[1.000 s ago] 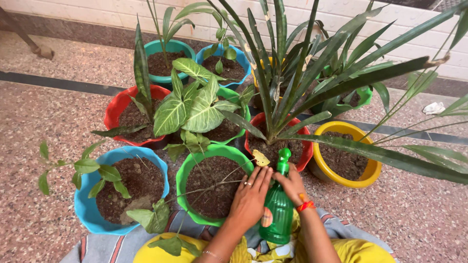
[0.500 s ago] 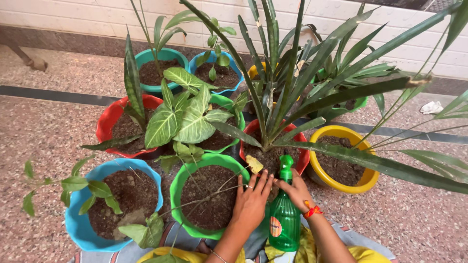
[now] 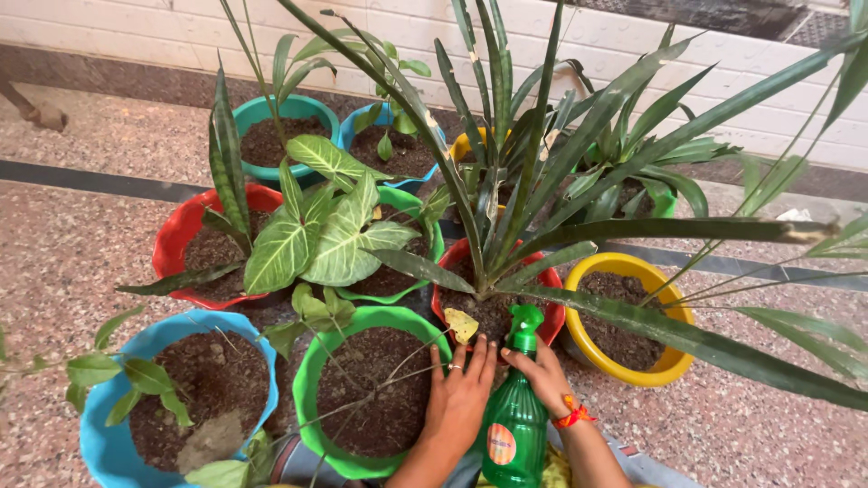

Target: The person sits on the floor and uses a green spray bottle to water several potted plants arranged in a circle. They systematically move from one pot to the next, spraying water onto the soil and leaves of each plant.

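My right hand [image 3: 541, 378] grips the neck of a green plastic spray bottle [image 3: 509, 425] just below its green nozzle, with an orange thread band on the wrist. The bottle stands upright between my two forearms. My left hand [image 3: 458, 390] lies flat with fingers spread on the near right rim of a green pot [image 3: 318, 436] filled with dark soil; a ring shows on one finger. A thin bare stem leans across that pot. Just beyond my hands is a red pot [image 3: 553, 318] with a tall, long-leaved plant and one yellowed leaf [image 3: 461, 324].
Several more potted plants stand on the speckled stone floor: a blue pot [image 3: 95, 441] at near left, a red pot [image 3: 168, 249] behind it, a yellow pot [image 3: 678, 348] at right, teal and blue ones at the back. Long leaves overhang the right. A tiled wall closes the far side.
The view has tilted, so hands, bottle and pots sit lower in frame. Both hands have stayed on the bottle and the pot rim.
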